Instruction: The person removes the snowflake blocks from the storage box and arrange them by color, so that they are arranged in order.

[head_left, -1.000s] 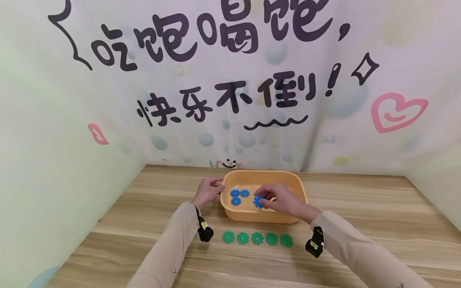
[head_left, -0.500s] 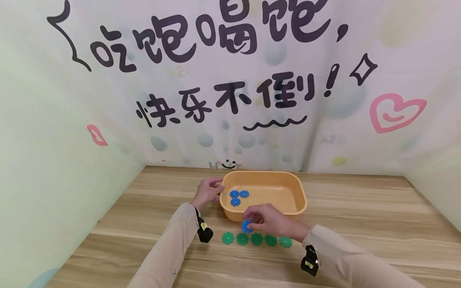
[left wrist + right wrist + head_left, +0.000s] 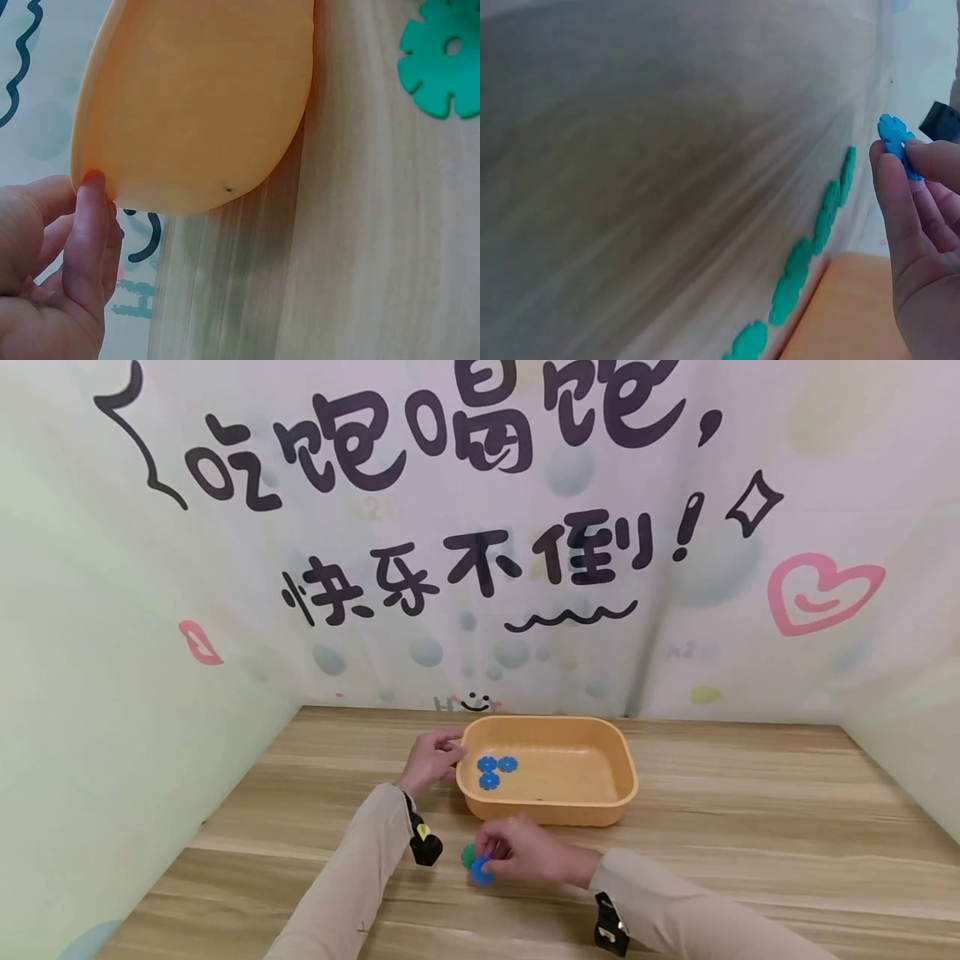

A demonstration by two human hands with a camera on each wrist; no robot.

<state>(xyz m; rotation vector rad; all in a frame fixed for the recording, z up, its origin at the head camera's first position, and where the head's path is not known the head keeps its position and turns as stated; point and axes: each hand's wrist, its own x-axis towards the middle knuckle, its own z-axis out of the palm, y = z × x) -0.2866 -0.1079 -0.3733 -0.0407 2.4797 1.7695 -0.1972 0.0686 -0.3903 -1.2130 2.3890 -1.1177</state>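
Observation:
My right hand (image 3: 528, 853) pinches a blue notched plastic disc (image 3: 482, 871) between thumb and fingers, in front of the tub. Just behind that disc, the left-end green notched disc (image 3: 468, 855) shows in part; my hand hides the others in the head view. Several green discs (image 3: 791, 281) lie in a row on the table in the right wrist view. At its left end, my left hand (image 3: 431, 762) grips the rim of an orange plastic tub (image 3: 577, 814). Inside the tub lie 3 blue discs (image 3: 488, 781), close together at the left.
The wood-grain table (image 3: 720, 827) extends to both sides of the tub. A printed curtain (image 3: 405, 677) hangs along the table's back edge, behind the tub. Each wrist wears a small black camera (image 3: 426, 847).
My right hand has lifted a blue disc out of the tub and carried it forward and left to the green row. The left hand has kept its place on the tub.

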